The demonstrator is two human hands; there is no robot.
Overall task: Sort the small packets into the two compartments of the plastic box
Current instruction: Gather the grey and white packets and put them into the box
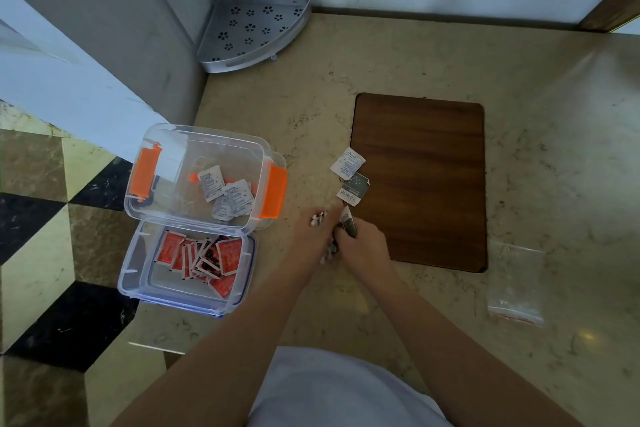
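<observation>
A clear plastic box with orange latches holds several white packets. Touching its near side, a clear tray with a blue rim holds several red packets. A white packet and a grey packet lie at the left edge of the wooden board. My left hand and my right hand meet just below them. My right hand is shut on a dark packet. Small white packets show in my left hand's fingers.
A white corner shelf stands against the wall at the back. An empty clear zip bag lies on the marble counter to the right. The counter's left edge drops to a checkered floor.
</observation>
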